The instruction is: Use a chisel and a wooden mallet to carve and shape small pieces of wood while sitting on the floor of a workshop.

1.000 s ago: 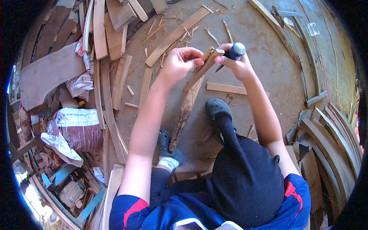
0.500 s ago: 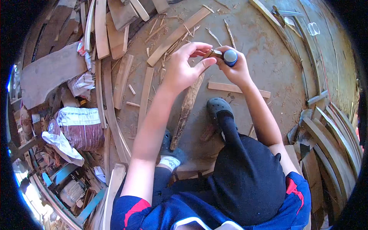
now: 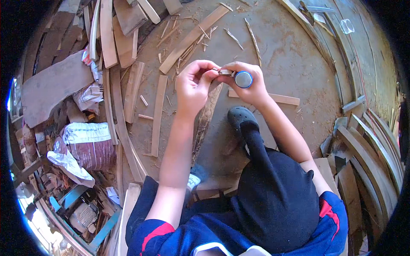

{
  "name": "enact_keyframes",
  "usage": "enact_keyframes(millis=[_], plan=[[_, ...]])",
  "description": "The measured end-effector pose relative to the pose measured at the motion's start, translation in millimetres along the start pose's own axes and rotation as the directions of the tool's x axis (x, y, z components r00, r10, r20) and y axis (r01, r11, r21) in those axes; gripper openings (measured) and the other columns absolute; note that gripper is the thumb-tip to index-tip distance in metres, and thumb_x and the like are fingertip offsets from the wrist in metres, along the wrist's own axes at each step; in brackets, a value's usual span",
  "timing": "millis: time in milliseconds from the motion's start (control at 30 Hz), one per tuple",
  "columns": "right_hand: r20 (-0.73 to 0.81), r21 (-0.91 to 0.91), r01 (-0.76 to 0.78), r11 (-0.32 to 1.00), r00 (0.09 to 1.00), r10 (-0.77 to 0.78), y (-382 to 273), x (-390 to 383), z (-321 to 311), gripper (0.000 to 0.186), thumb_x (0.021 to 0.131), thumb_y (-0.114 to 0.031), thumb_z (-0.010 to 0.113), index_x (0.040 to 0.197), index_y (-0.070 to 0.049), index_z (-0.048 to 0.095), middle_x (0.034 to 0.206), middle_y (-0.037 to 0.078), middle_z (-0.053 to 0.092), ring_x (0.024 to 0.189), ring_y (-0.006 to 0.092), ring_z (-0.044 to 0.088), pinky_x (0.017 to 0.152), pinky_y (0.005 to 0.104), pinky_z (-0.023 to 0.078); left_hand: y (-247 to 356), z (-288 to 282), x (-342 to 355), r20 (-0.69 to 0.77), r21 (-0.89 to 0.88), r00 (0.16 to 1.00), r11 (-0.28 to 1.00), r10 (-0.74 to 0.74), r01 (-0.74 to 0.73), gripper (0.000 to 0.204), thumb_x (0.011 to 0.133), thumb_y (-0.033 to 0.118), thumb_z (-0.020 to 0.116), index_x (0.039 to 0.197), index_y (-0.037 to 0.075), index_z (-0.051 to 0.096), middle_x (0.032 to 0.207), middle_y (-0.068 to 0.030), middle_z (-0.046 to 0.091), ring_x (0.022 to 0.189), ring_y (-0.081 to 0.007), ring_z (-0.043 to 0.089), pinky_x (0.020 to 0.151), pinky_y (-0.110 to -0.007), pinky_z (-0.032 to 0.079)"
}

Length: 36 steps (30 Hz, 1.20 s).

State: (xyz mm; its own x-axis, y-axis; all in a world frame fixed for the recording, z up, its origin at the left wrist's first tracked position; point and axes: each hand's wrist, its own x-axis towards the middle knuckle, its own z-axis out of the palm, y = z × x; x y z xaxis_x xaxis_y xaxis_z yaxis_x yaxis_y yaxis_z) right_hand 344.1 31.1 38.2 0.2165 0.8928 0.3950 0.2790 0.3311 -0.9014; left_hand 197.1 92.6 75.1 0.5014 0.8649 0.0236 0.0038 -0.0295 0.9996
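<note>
My right hand [image 3: 252,87] is closed round a blue-handled tool [image 3: 243,80], its round grey end facing up. A short light metal piece [image 3: 226,73] sticks out beside its thumb towards the left. My left hand [image 3: 194,85] is closed in a pinch at that metal piece; a small brownish thing shows at its fingertips, too small to name. The two hands nearly touch. Below them a long rough strip of wood [image 3: 206,119] slants down towards my left foot, its upper end hidden behind the hands. Whether either hand touches the strip I cannot tell.
Planks [image 3: 194,39], thin sticks and shavings lie on the floor ahead. A short wooden slat [image 3: 282,99] lies right of the hands. Stacked boards, a filled sack [image 3: 92,147] and a motor [image 3: 83,217] stand at left. Curved timber [image 3: 367,166] is piled at right.
Both hands have shifted slightly left and a little downward. The left fingers have closed from a looser pinch. The tool's round end has tilted and moved down and left.
</note>
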Motion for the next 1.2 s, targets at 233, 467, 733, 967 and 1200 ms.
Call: enact_keyframes(millis=[233, 467, 733, 967, 1200], plan=[[-0.056, -0.079, -0.012, 0.997, 0.998, 0.007, -12, -11, 16, 0.02, 0.071, 0.003, 0.071, 0.089, -0.002, 0.064, 0.085, 0.011, 0.07, 0.077, 0.017, 0.068, 0.067, 0.0273, 0.052, -13, -27, 10, -0.083, -0.347, 0.995, 0.937, -0.06, 0.027, 0.012, 0.088, 0.013, 0.062, 0.093, 0.002, 0.061, 0.086, -0.0042, 0.062, 0.08, -0.0129, 0.061, 0.08, -0.026, 0.05], [-0.215, -0.099, -0.074, 0.992, 0.975, 0.051, -9, -17, 14, 0.018, 0.072, -0.001, 0.071, 0.087, -0.001, 0.061, 0.081, 0.012, 0.068, 0.074, 0.0191, 0.066, 0.065, 0.0274, 0.05, -29, -16, 40, 0.015, -0.383, 0.978, 0.902, -0.208, 0.198, 0.016, 0.089, 0.014, 0.061, 0.095, -0.001, 0.06, 0.089, -0.0059, 0.062, 0.081, -0.0163, 0.063, 0.083, -0.032, 0.052], [-0.147, -0.151, 0.038, 0.988, 0.987, -0.06, -26, -30, 16, 0.017, 0.077, -0.004, 0.073, 0.086, 0.0, 0.059, 0.081, 0.011, 0.069, 0.072, 0.012, 0.065, 0.063, 0.0236, 0.049, -101, -119, 53, -0.379, -0.607, 0.749, 0.757, -0.544, 0.242, 0.018, 0.095, 0.018, 0.048, 0.091, 0.001, 0.053, 0.089, -0.0058, 0.057, 0.065, -0.0158, 0.059, 0.071, -0.04, 0.059], [-0.144, -0.144, -0.047, 0.988, 0.989, 0.026, -10, -27, -5, 0.016, 0.078, -0.007, 0.072, 0.088, -0.001, 0.061, 0.079, 0.01, 0.068, 0.071, 0.0128, 0.063, 0.065, 0.0255, 0.049, -105, -167, 53, -0.434, 0.385, 0.867, 0.82, -0.244, 0.423, 0.028, 0.086, 0.031, 0.065, 0.094, 0.004, 0.067, 0.079, -0.0032, 0.065, 0.067, -0.0119, 0.059, 0.064, -0.027, 0.049], [-0.174, -0.161, -0.174, 0.971, 0.974, 0.145, -10, -24, -11, 0.021, 0.071, 0.006, 0.065, 0.09, -0.001, 0.062, 0.083, 0.011, 0.069, 0.078, 0.0174, 0.067, 0.07, 0.0276, 0.05, -56, -52, 18, 0.186, 0.217, 0.954, 0.957, -0.235, 0.193, 0.025, 0.083, 0.022, 0.069, 0.102, 0.006, 0.067, 0.097, -0.0035, 0.067, 0.087, -0.0112, 0.061, 0.082, -0.025, 0.047]])
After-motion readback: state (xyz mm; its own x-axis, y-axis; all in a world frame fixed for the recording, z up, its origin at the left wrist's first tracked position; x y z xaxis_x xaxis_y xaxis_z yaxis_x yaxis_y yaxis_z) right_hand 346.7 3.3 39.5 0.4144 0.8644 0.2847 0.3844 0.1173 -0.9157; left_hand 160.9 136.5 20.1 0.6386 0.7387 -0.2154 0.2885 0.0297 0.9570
